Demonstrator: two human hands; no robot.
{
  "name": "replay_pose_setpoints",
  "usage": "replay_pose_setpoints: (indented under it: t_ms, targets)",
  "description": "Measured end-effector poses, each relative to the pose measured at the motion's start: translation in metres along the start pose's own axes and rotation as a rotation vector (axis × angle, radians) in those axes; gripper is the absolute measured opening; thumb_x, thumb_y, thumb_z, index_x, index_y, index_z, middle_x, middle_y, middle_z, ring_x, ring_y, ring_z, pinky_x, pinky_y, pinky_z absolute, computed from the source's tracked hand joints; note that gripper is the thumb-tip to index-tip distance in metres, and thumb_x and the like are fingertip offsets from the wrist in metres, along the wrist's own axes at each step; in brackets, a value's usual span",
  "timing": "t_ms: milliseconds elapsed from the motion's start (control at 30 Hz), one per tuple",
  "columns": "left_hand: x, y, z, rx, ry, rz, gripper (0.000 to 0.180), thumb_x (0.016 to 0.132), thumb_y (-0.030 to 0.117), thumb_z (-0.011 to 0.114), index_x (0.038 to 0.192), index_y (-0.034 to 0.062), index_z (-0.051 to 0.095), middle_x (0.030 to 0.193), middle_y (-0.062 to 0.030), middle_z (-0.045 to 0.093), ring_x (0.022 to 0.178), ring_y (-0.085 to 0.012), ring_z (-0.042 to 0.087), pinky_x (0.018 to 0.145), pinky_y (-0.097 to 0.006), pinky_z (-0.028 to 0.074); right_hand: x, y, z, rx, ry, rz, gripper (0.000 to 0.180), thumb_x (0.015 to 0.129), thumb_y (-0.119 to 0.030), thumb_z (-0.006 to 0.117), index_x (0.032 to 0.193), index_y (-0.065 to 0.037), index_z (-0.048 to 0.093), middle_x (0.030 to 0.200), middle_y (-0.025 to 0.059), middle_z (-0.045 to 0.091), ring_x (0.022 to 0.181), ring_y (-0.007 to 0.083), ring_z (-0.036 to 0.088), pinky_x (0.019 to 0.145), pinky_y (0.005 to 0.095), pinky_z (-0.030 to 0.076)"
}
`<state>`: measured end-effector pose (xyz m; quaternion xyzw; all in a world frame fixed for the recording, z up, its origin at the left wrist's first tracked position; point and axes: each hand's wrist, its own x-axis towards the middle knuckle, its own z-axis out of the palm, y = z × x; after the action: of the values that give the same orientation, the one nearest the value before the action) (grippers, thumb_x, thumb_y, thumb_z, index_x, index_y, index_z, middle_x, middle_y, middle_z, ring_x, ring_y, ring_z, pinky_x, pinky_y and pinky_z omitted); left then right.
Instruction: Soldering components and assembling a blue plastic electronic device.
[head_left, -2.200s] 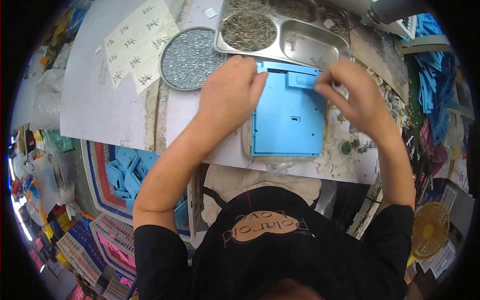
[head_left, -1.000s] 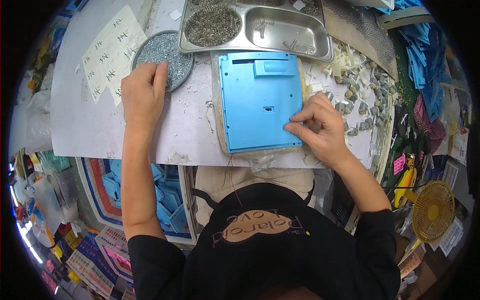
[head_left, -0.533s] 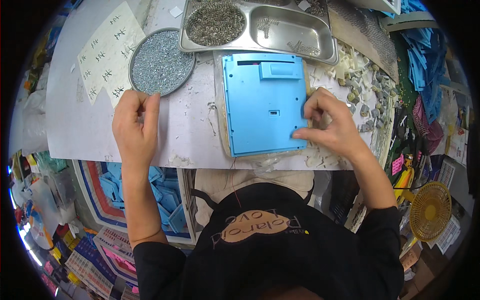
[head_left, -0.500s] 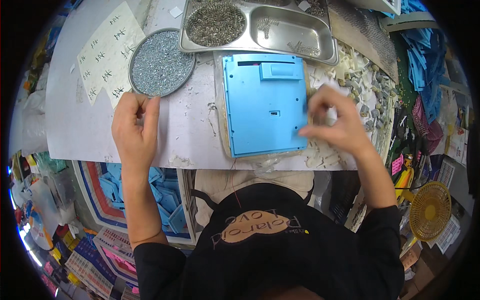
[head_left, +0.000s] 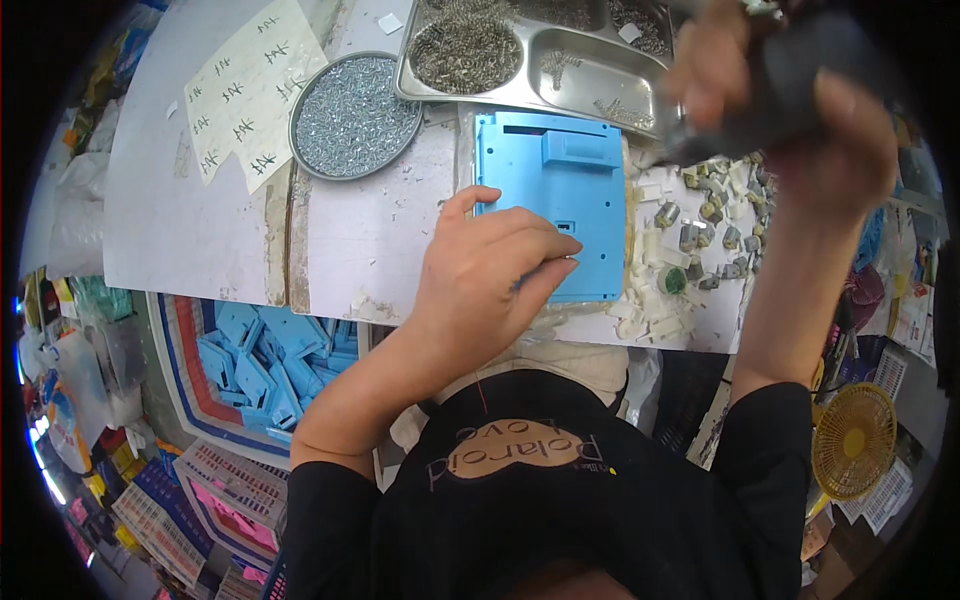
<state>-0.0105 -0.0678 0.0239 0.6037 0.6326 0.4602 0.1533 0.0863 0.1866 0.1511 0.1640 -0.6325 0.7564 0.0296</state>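
Observation:
My left hand reaches over a light blue plastic panel. Its thumb and forefinger are pinched together above the panel, with what looks like a tiny shiny screw at their tips. The panel lies flat on the table, with a raised block, a slot and small holes. Raised at the upper right, my right hand is closed round a black power screwdriver. Motion blurs both hand and tool; the tool's narrow end points left toward the panel. Part of the panel is hidden under my left hand.
A round dish of small screws stands left of the panel. Behind it is a metal compartment tray with springs. Small grey and white parts lie to the right. A crate of blue pieces stands lower left; a yellow fan, lower right.
My left hand has moved right from beside the screw dish to over the panel. My right hand has risen from the panel's right side and has taken hold of the black tool. The whole view has shifted slightly.

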Motion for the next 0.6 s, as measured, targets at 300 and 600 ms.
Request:
replay_pose_setpoints:
  t_ms: [300,600]
  targets:
    - [-0.003,0.002,0.001,-0.074,0.026,-0.084,0.006,0.085,0.01,0.077,0.09,0.0112,0.074,0.083,-0.0009,0.071,0.079,-0.0188,0.067,0.102,-0.047,0.04,-0.03,0.041,0.099,-0.082,0.46,-0.207,0.029,0.095,-0.035,0.066,0.106,-0.015,0.05,0.062,-0.0069,0.051,0.054,0.0084,0.05,0.064,0.0278,0.047]
    - [0.0,-0.006,-0.006,0.126,0.008,0.024,0.018,0.077,0.009,0.08,0.093,0.0102,0.073,0.084,-0.0013,0.067,0.079,-0.0197,0.065,0.099,-0.046,0.042,-0.016,0.054,0.112,-0.065,0.558,-0.173,0.029,0.093,-0.034,0.068,0.101,-0.014,0.048,0.061,-0.0055,0.051,0.051,0.0084,0.048,0.058,0.0275,0.045]
